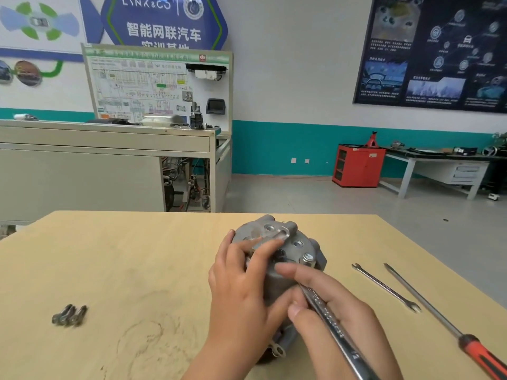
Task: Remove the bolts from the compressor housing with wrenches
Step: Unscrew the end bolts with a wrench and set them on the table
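Left hand (241, 283) presses flat on the compressor housing (297, 244); right hand (329, 303) grips the wrench (332, 327), which could slip off its hidden bolt.

Left hand (241, 281) steadies compressor housing (277, 242); right hand (326, 303) grips wrench (334, 327) on it.
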The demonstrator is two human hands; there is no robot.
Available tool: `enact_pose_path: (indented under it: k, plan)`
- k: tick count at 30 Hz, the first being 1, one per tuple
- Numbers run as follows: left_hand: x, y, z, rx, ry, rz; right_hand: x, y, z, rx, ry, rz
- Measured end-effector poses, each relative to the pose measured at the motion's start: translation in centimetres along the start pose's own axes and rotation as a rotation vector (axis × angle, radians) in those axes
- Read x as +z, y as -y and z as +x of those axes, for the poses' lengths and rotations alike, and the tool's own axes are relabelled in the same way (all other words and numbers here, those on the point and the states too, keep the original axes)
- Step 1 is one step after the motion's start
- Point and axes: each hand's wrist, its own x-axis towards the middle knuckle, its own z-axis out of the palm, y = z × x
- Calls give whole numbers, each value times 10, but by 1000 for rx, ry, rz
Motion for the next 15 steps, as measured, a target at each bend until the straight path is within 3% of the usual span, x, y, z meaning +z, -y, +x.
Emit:
enact_pose_path:
  k: [2,4,6,9,11,15]
  plan:
    - [1,1,-1,0,9,31,0,10,5,39,14,26]
    - [1,0,0,13,20,63,-12,15,-3,90,278,163]
    - [0,0,1,53,25,116,-26,17,6,218,238,225]
    - [-1,0,2,114,18,188,-24,18,13,151,347,99]
    - [-3,1,3,131,13,213,-12,20,16,159,72,72]
    - [-6,-1,5,142,25,254,-5,-7,7,-172,-129,-239]
